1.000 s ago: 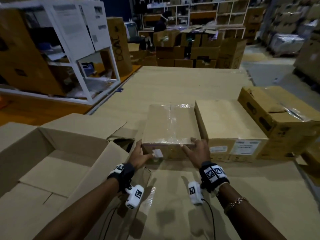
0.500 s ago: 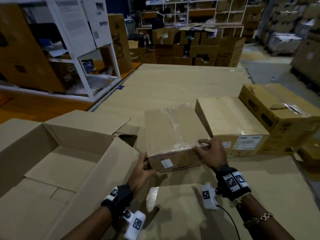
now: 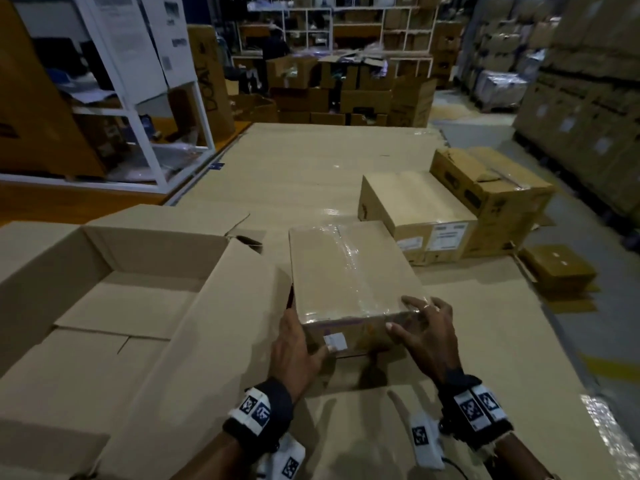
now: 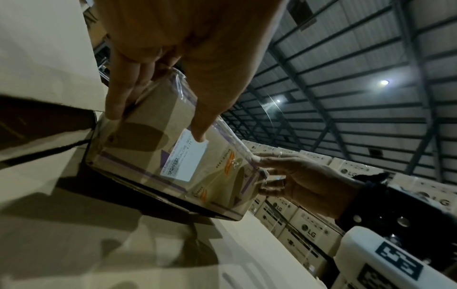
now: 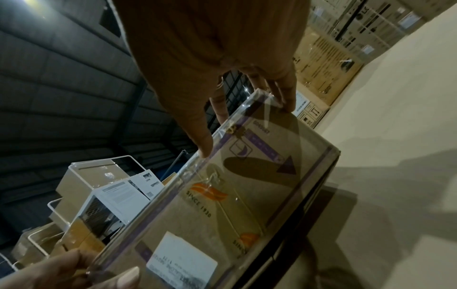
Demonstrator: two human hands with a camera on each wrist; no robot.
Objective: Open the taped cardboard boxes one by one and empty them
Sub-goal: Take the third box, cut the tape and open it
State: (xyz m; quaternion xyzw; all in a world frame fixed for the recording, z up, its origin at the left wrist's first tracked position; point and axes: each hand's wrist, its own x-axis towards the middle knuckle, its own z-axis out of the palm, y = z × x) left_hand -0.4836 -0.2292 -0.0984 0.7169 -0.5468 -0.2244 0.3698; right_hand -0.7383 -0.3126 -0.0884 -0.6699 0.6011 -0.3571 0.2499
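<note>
A brown cardboard box (image 3: 349,271) sealed with clear tape lies in front of me on a floor of cardboard sheets (image 3: 311,168). It carries a white label on its near face (image 4: 184,158). My left hand (image 3: 298,337) grips the near left corner, fingers along the side and thumb on the label. My right hand (image 3: 415,320) holds the near right corner, fingers spread over the top edge and thumb on the front face. The wrist views show the same box (image 5: 247,195) between my left hand (image 4: 158,117) and my right hand (image 5: 245,127). A dark shadow lies under its near end.
A large open cardboard box (image 3: 104,289) stands close on the left, one flap touching the taped box. Two closed boxes (image 3: 415,209) (image 3: 491,192) and a small flat one (image 3: 557,271) sit to the right. A white shelf frame (image 3: 138,98) stands at the back left, with stacked cartons (image 3: 588,116) on the right.
The taped box has come toward me, away from the neighbouring closed box, and turned slightly. Both hands have stayed on its near corners and moved back with it.
</note>
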